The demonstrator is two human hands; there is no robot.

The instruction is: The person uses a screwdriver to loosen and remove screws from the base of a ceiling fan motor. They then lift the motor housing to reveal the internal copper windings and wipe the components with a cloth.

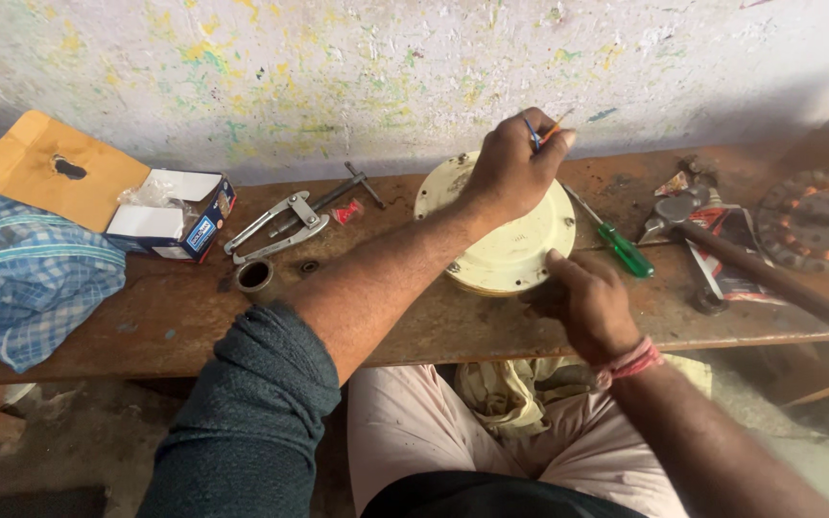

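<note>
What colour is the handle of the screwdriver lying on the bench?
The screwdriver has a green handle, seen in the head view, beside the cream round cover.

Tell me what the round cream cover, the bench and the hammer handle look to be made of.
Round cream cover: probably painted metal, glossy with chipped spots and rim screws. Bench: looks like rusty metal or stained wood, brown and blotchy; hard to tell. Hammer handle: likely wood, matte dark brown.
</note>
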